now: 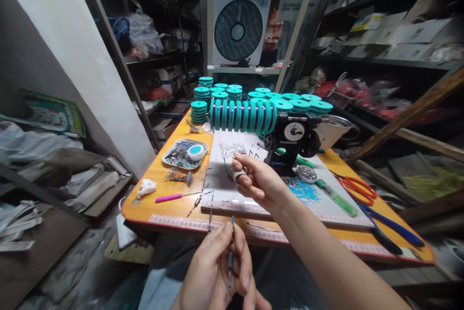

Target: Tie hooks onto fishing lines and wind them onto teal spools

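Just off the near edge of the white board (216,175), the left hand (224,257) pinches a thin blue-tipped cord (230,259), its long axis pointing toward the board. Over the board, farther from the cord, the right hand (253,175) curls its fingers; what they grip, I cannot tell.

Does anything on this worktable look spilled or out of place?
Possibly the light-blue pieces: they lie loose on the white board beside the round dish, while other small parts sit in a tray. Perhaps spilled, perhaps deliberate.
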The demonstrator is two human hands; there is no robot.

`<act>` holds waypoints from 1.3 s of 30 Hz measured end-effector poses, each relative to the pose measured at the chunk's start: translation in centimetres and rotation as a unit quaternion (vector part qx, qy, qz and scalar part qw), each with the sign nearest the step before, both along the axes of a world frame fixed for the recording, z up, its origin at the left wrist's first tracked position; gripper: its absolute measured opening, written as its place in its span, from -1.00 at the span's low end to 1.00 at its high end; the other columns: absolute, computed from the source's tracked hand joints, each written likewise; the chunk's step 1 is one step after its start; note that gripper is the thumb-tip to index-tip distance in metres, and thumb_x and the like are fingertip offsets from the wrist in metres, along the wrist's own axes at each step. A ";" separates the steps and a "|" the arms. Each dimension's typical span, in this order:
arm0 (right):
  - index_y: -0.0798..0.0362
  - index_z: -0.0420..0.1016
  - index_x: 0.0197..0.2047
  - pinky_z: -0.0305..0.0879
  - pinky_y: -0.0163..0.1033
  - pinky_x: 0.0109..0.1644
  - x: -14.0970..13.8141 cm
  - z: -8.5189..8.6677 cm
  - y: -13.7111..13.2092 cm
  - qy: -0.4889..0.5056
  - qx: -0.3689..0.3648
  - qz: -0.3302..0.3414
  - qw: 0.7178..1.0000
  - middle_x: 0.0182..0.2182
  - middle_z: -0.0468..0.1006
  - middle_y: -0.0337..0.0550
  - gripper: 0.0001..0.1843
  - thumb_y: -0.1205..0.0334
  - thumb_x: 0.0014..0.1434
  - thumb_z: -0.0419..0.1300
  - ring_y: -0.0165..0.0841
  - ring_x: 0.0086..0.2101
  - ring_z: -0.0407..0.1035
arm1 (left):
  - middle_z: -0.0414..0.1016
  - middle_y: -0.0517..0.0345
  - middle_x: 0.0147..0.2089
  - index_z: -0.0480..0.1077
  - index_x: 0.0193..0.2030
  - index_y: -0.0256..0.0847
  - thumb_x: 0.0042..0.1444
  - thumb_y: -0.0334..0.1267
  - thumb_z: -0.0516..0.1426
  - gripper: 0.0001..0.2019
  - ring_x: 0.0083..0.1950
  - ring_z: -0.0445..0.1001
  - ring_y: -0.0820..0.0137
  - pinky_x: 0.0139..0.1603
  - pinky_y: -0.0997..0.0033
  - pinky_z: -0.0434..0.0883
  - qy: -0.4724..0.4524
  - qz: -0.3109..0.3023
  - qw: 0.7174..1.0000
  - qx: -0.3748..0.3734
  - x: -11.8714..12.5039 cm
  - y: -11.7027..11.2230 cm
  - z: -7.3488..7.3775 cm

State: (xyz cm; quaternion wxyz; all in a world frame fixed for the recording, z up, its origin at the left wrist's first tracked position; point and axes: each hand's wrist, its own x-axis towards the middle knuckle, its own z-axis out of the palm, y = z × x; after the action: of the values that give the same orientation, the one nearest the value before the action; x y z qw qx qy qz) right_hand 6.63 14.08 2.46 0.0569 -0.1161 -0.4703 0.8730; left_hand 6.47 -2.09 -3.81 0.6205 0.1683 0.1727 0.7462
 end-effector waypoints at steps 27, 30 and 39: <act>0.14 0.30 -0.40 -0.33 -0.46 -0.73 0.4 0.5 0.0 0.024 0.057 0.001 0.998 -0.73 0.27 -0.33 -0.66 0.01 0.20 0.10 -0.65 -0.83 -0.11 | 0.23 0.15 -0.56 0.36 -0.42 -0.35 0.22 -0.14 -0.02 -0.67 -0.65 0.16 0.59 -0.59 0.52 0.28 0.072 0.082 0.991 -0.080 0.5 -1.2 -0.1; 0.16 0.43 -0.33 -0.29 -0.46 -0.73 0.8 1.7 0.4 0.039 0.193 -0.007 0.980 -0.76 0.24 -0.33 -0.61 -0.04 0.20 0.08 -0.63 -0.81 -0.10 | 0.44 -0.02 -0.32 0.41 -0.14 -0.32 0.20 -0.10 0.02 -0.68 -0.38 0.42 0.41 -0.27 0.37 0.39 0.291 0.193 0.926 -0.147 -0.3 -1.0 -0.3; 0.21 0.54 -0.27 -0.08 -0.46 -0.67 1.2 5.6 1.4 0.000 0.566 0.018 0.824 -0.77 0.22 -0.30 -0.53 -0.03 0.24 0.02 -0.59 -0.72 0.03 | 0.22 0.10 0.21 0.12 0.23 -0.07 0.23 -0.11 0.00 -0.57 0.21 0.22 0.41 0.23 0.40 0.16 0.488 0.305 0.805 -0.146 -4.7 2.7 2.4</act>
State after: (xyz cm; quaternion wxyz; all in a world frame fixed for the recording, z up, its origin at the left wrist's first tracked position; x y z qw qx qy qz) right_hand 7.82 15.50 8.02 0.0971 -0.0552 -0.8837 0.4546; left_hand 1.78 0.66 -1.38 0.2124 0.3557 0.6022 0.6824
